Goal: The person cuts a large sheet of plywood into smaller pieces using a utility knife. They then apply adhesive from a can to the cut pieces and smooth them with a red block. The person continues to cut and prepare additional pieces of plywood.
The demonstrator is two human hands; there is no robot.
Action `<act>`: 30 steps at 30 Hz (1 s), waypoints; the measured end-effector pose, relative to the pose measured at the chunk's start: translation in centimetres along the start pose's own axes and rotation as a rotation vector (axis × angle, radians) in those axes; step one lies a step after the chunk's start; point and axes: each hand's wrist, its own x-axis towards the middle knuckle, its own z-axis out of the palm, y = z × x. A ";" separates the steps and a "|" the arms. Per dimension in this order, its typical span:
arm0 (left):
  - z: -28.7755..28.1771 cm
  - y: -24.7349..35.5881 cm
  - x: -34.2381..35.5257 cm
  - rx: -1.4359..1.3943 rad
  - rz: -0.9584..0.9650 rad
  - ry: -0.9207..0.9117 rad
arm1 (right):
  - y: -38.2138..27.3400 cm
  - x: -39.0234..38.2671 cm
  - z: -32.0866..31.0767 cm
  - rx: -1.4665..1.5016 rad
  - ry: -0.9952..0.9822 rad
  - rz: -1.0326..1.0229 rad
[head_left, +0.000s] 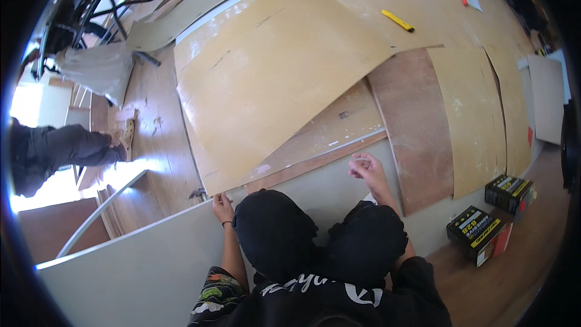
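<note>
My left hand [223, 208] is at the near corner of a large tan sheet [272, 66], its fingers closed at the sheet's edge. The sheet lies askew over another tan board [339, 118] with scuffs and pale marks. My right hand [366, 169] is raised over a pale board [315, 178], its fingers curled together; whatever they hold, if anything, is too small to make out. Beneath it runs a narrow brown wood strip [321, 158]. Beside my left hand, a hammer head [197, 193] shows at the board's edge. My black-clad knees hide part of the pale board.
A yellow utility knife [397, 20] lies on the far boards. Right of me are a brown panel [414, 127], tan strips [469, 115] and two black-and-yellow boxes [478, 233]. Another person's leg [72, 145] is at the left, near a bent pale strip [100, 213].
</note>
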 end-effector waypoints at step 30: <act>-1.0 18.2 10.7 -1.053 -0.186 -0.317 | -14.8 9.5 7.8 0.638 0.040 -0.470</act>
